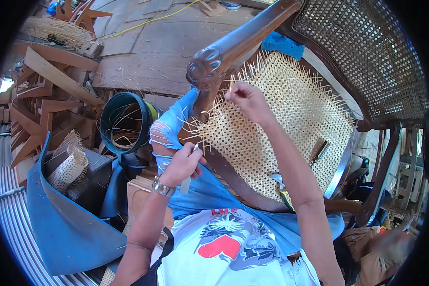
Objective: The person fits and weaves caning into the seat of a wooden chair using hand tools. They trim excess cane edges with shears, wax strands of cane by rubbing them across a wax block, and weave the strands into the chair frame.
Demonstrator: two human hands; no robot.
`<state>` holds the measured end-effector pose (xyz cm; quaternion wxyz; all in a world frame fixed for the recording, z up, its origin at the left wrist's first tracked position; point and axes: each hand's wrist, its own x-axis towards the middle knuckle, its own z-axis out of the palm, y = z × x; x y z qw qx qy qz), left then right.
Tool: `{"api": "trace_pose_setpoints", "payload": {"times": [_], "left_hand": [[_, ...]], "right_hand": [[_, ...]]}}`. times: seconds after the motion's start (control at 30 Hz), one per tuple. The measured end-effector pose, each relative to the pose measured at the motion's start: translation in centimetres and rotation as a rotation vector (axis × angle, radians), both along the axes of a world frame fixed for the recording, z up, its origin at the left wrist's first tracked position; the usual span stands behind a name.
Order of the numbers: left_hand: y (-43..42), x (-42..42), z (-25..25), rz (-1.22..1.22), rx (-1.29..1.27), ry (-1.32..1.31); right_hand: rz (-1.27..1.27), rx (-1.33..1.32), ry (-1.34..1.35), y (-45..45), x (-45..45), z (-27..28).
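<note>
Head view: closing right hand (249, 101) fingertips at fringed upper-left edge of cane webbing (281, 114); strand grip too small to tell. Gripping slim pale item (186, 185) in left hand (181, 164), near chair seat's (240, 180) left edge. Seeing webbing covering seat, blue foam (282, 45) touching top edge.

We have the woven sheet (271, 119) on the chair seat (224, 168), with two tools (321, 151) on its near half and a foam piece (282, 44) at its far edge. Left of the sheet, we see strands (124, 136) in a bucket (145, 110); right of it, the backrest (362, 57).
</note>
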<state>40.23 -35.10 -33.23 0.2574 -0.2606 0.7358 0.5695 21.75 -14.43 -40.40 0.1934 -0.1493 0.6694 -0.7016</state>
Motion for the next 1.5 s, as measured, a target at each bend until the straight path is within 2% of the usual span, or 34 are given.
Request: {"api": "trace_pose_setpoints", "payload": {"times": [0.03, 0.07, 0.1, 0.17, 0.2, 0.3, 0.33, 0.43, 0.53, 0.63, 0.67, 0.77, 0.9, 1.0, 1.33, 1.43, 1.5], "left_hand": [[-0.5, 0.0, -0.5, -0.030, 0.058, -0.078], [-1.1, -0.3, -0.6, -0.113, 0.098, -0.005], [-1.1, -1.1, -0.4, -0.167, 0.027, 0.048], [-0.4, -3.4, 1.1, -0.275, -0.117, 0.160], [0.9, -5.0, 4.5, -0.344, -0.236, 0.073], [0.3, -6.5, 2.0, -0.567, -0.526, 0.360], [0.4, -6.6, 1.4, -0.501, -0.442, 0.406], [0.6, -7.3, 1.7, -0.543, -0.353, 0.362], [1.3, -8.6, 1.3, -0.550, -0.443, 0.248], [2.2, -9.3, 1.2, -0.477, -0.327, 0.062], [2.6, -9.5, 1.3, -0.454, -0.365, 0.053], [1.9, -10.5, 0.7, -0.716, -0.550, 0.183], [2.9, -10.7, 1.8, -0.665, -0.601, 0.144], [2.8, -11.4, 2.3, -0.730, -0.581, 0.083], [3.9, -11.9, 2.3, -0.704, -0.673, 0.219], [4.4, -12.4, 3.9, -0.691, -0.609, 0.179], [4.2, -12.6, 3.2, -0.805, -0.693, 0.238]], "right_hand": [[-0.007, -0.072, -0.067, 0.0, -0.7, 0.8], [-0.017, -0.142, -0.138, 0.1, -1.2, 1.7], [-0.024, -0.212, -0.207, 0.2, -1.5, 2.0], [-0.003, -0.061, -0.124, 0.5, -1.8, 1.7], [0.027, 0.049, -0.066, 0.9, -2.0, 1.3], [0.139, 0.381, 0.214, 1.6, -2.2, 1.2], [0.174, 0.493, 0.319, 1.9, -2.0, 1.0], [0.165, 0.689, 0.569, 2.4, -0.8, 0.7], [0.177, 0.751, 0.564, 1.9, -0.3, 1.0], [0.174, 0.803, 0.573, 1.5, -0.1, 2.0], [0.174, 0.825, 0.573, 1.3, -0.1, 2.4], [0.257, 0.958, 0.672, 0.8, -0.3, 2.1], [0.280, 0.937, 0.735, 0.9, 0.0, 3.4], [0.277, 0.954, 0.730, 0.5, 0.0, 3.7], [0.385, 0.877, 0.702, 0.4, -2.2, 2.1], [0.377, 0.798, 0.644, 0.9, -2.8, 1.6], [0.370, 0.754, 0.633, 1.3, -2.6, 1.1]]}}
